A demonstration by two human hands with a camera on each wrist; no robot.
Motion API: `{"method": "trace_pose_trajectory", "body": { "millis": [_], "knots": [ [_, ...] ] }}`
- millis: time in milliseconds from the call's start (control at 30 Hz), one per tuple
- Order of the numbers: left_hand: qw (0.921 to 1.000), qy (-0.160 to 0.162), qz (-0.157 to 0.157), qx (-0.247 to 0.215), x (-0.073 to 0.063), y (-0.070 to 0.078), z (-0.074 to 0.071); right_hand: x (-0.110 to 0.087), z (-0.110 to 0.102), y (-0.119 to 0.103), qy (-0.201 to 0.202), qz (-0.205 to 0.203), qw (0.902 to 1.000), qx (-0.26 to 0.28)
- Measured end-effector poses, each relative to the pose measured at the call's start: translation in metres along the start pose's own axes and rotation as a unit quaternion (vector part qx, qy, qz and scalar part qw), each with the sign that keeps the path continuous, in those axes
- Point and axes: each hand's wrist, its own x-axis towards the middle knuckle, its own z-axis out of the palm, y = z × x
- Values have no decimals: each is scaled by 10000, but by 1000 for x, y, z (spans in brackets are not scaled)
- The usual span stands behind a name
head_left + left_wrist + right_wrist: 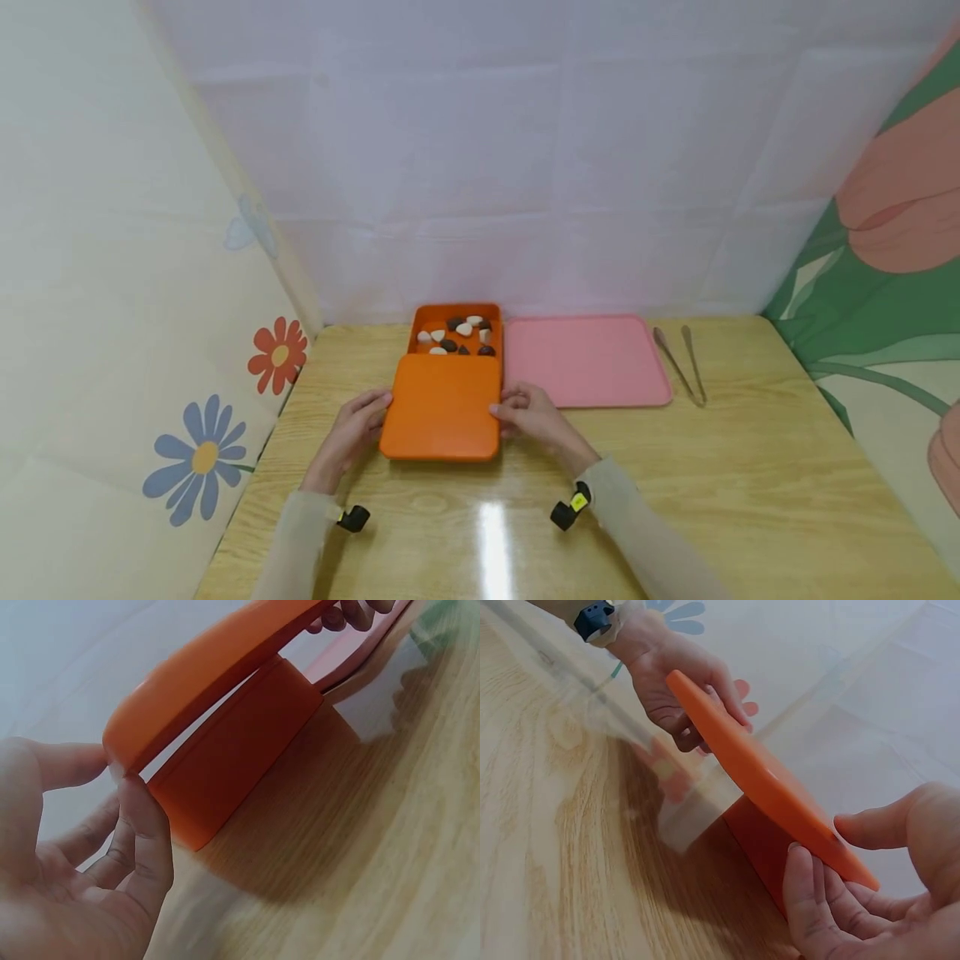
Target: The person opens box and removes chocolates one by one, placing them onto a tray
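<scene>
An orange lid [441,408] hangs level over the near part of an orange box [457,310], offset toward me. My left hand [352,432] pinches its left edge between thumb and fingers. On the opposite edge, my right hand [538,421] grips with the thumb on top and fingers below. In the left wrist view a gap shows between the lid [217,671] and the box's side wall [240,750]. Several white and dark pebbles [464,330] lie in the uncovered far part of the box; the lid hides the rest of its inside.
A pink tray [585,362] lies flat just right of the box. Farther right is a pair of metal tongs [681,371], arms spread, on the wooden table [750,467]. A white cloth backdrop [480,167] rises behind, and flowered cloths hang at both sides.
</scene>
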Motion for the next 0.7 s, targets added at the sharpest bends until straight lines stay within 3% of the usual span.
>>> {"method": "trace_pose_trajectory", "body": {
  "millis": [500, 700],
  "knots": [
    [9996, -148, 49, 256, -15, 0, 2, -10, -1, 2, -133, 94, 9997, 207],
    [9984, -29, -20, 567, -18, -5, 3, -14, -1, 7, -125, 45, 9997, 195]
  ]
}}
